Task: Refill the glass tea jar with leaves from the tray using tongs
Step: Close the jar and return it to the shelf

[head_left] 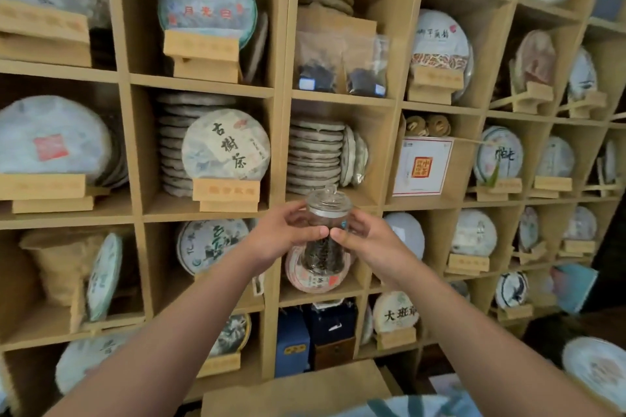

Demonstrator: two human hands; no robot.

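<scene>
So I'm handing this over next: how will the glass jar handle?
The glass jar looks smooth, so probably slippery; both hands hold it. Its lid may sit loose and tip off. Partly filled with leaves, likely light.

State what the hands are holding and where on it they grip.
Both hands hold the glass tea jar in front of the shelves. The left hand and right hand clasp its upper body from opposite sides, just below the lid, which is on.

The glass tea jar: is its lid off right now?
No. The glass lid still sits on top of the glass tea jar, which both hands, left and right, hold up before the shelves.
</scene>
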